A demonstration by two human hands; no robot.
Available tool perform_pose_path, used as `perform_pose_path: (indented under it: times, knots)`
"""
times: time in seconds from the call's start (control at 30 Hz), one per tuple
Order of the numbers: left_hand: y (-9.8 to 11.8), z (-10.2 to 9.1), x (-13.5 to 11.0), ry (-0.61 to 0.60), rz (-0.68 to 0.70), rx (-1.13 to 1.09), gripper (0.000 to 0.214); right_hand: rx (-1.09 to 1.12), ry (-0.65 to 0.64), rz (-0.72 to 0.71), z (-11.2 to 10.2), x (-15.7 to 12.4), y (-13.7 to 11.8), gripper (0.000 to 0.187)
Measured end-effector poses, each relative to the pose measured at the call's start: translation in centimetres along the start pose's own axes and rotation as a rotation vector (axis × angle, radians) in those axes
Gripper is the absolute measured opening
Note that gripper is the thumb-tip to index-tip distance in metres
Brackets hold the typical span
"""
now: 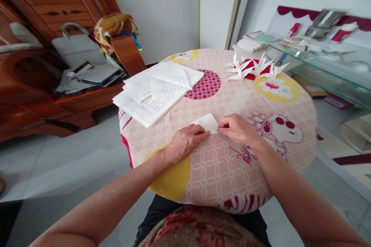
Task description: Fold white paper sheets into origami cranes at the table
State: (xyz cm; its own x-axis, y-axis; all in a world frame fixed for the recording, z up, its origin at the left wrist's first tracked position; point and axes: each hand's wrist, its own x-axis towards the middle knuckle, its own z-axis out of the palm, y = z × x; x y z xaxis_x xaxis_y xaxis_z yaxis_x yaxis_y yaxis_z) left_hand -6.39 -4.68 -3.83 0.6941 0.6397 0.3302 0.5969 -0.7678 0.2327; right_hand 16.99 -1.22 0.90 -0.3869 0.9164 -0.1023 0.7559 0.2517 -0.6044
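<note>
A small folded piece of white paper point(210, 122) lies on the round table in front of me, with faint writing near its left end. My left hand point(188, 139) rests on its near left side, fingers together and pressing on it. At the paper's right corner, my right hand point(235, 128) is closed in a pinch on the edge. Beyond the right hand, a pale strip of paper point(237, 100) lies flat. Several white folded-paper figures with pointed tips, like paper cranes point(241, 70), stand at the back right of the table.
A stack of handwritten sheets point(150, 114) lies at the table's left, with a folded sheet point(171, 83) on top. The round table wears a pink patterned cloth point(214, 177). To the right stands a glass shelf point(327, 73) with several items; a wooden bench point(87, 104) is at left.
</note>
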Motion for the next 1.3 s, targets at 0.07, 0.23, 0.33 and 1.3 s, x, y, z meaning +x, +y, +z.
perform_pose_path:
  times: [0.07,0.23,0.33,1.3]
  knots:
    - [0.0,0.1,-0.1,-0.013,-0.008,0.031,0.035,0.041,-0.024,0.013,-0.6,-0.1,0.6,0.016]
    - [0.0,0.3,-0.1,-0.01,-0.021,0.026,0.034,0.144,-0.042,0.013,-1.4,-0.2,1.6,0.021]
    - [0.0,0.3,-0.1,-0.008,-0.028,0.008,0.034,0.138,-0.053,-0.009,-1.2,-0.3,1.2,0.018]
    - [2.0,-1.5,1.0,-0.201,-0.037,0.222,0.042,-0.186,-0.008,0.084,0.0,-0.1,-1.4,0.009]
